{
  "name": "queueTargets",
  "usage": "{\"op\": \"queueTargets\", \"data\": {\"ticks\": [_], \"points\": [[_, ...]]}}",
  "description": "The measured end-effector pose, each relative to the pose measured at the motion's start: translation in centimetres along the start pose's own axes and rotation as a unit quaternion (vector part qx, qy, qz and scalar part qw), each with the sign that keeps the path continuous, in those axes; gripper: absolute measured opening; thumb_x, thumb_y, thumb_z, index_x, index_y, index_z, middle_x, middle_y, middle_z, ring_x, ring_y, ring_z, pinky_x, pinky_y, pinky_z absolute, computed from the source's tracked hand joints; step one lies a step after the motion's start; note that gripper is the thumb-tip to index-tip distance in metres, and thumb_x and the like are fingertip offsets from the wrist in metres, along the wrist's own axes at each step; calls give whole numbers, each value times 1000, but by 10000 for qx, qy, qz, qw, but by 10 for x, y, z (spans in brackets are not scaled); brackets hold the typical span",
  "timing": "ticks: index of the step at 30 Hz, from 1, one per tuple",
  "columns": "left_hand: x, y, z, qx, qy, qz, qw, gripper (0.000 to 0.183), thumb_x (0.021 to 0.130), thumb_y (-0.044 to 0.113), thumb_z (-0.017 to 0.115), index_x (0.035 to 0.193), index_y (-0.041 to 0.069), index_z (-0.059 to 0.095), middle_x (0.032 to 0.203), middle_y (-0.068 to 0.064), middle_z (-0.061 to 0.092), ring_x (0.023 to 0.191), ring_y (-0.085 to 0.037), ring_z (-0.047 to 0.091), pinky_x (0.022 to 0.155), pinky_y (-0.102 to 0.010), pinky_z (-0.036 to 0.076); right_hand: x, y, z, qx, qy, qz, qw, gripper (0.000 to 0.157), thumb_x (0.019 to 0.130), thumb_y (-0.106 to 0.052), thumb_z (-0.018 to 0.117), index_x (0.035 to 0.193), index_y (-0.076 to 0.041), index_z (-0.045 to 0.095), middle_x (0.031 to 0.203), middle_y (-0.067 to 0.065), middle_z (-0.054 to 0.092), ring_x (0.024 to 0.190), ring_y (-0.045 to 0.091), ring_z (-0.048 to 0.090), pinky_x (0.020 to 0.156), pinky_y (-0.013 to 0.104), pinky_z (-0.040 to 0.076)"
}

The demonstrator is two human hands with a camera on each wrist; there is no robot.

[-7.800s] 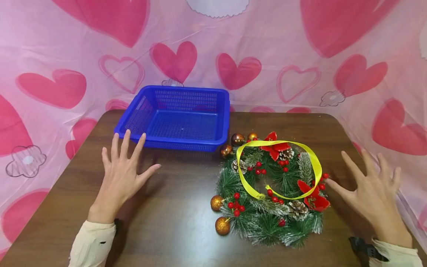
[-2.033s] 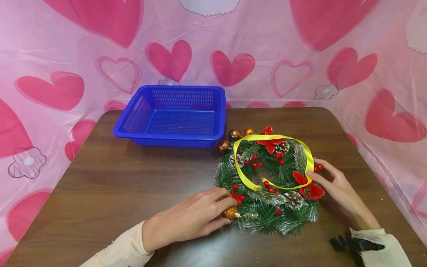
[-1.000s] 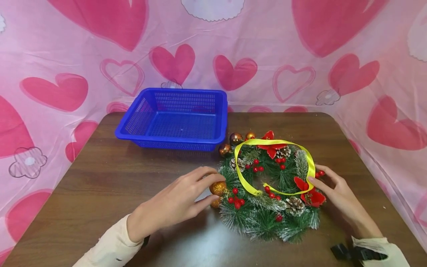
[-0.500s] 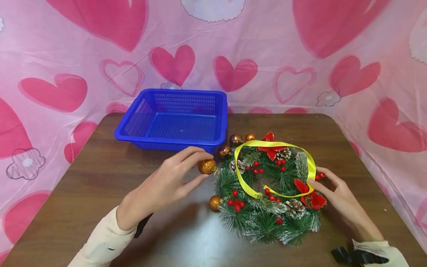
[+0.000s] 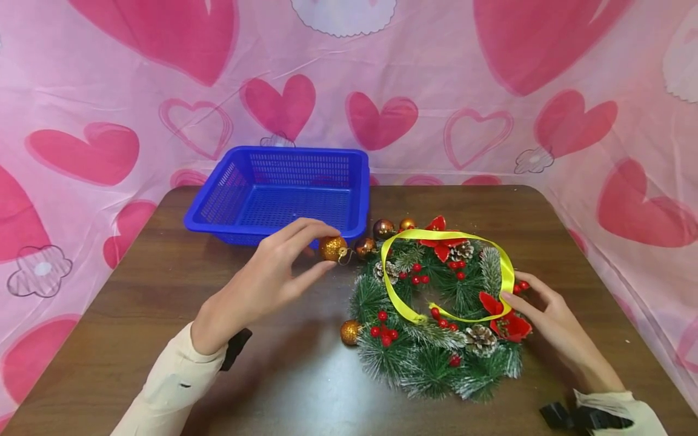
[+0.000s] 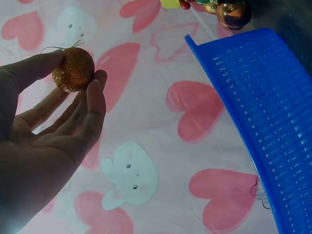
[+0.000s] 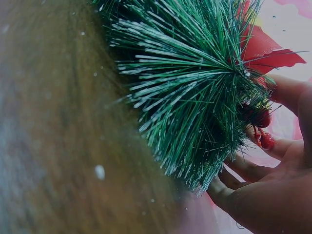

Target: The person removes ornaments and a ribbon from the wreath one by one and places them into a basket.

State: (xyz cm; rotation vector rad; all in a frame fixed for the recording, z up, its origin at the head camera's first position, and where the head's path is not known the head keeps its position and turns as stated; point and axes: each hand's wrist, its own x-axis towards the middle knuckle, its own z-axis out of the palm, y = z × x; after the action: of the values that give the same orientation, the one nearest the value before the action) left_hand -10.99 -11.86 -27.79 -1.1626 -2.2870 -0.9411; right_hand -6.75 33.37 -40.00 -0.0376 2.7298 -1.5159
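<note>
My left hand (image 5: pixel 259 281) pinches a gold glitter bauble (image 5: pixel 332 249) between thumb and fingers, near the front right corner of the blue basket (image 5: pixel 191 221). A thin string loop trails from its cap. The left wrist view shows the bauble (image 6: pixel 73 69) held at the fingertips. A green Christmas wreath (image 5: pixel 431 369) lies on the table, with red berries, pinecones, red flowers and a yellow ribbon (image 5: pixel 507 266) looped on top. My right hand (image 5: pixel 561 327) grips its right edge, thumb on top by the ribbon. In the right wrist view, fingers (image 7: pixel 248 168) reach under the needles.
Another gold glitter bauble (image 5: pixel 350 332) sits at the wreath's left edge. Shiny brown baubles (image 5: pixel 384 228) stand by its top left, close to the basket. A heart-patterned pink cloth (image 5: pixel 382 121) hangs behind the brown table (image 5: pixel 136 290).
My left hand first hovered open, then took a gold bauble at the wreath's lower left and carried it up towards the basket. My right hand came to the wreath's right edge and stays there.
</note>
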Motion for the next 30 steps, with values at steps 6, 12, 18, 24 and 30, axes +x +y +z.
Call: {"op": "queueTargets", "data": {"ticks": [6,12,18,24,30], "points": [[5,-13,-3,-76,25,-218,9997,36,87,11,77,120,5,65,114,-2,65,96,-10,62,77,-28,55,-1,0,0,125,-28,51,9999,43,101,-25,60,141,-16,50,111,-7,62,96,4,60,77,18,50],[9,-30,-3,-14,206,-317,9993,37,85,8,78,119,3,66,111,-3,66,91,-10,62,75,-28,55,0,0,-1,-78,-49,196,9998,45,101,-30,60,142,-17,49,120,-8,57,101,2,56,79,16,47],[13,-44,-1,268,272,-429,9983,36,86,8,77,119,2,65,110,-6,66,84,-13,61,73,-31,54,-2,-1,1,67,2,97,9999,43,101,-27,60,141,-15,50,115,-5,60,98,5,58,78,17,49],[14,-55,2,364,328,-471,9977,34,87,9,76,119,2,65,110,-7,66,85,-19,61,71,-34,53,-2,-2,1,85,14,145,9999,44,101,-28,60,141,-16,50,120,-3,57,101,5,56,80,17,48],[16,-65,2,456,356,-528,9969,33,87,8,75,118,2,65,109,-8,66,85,-21,61,71,-34,53,-1,-3,-1,-178,12,145,9997,47,100,-31,60,143,-15,48,128,-2,52,107,2,50,80,14,45]]}}
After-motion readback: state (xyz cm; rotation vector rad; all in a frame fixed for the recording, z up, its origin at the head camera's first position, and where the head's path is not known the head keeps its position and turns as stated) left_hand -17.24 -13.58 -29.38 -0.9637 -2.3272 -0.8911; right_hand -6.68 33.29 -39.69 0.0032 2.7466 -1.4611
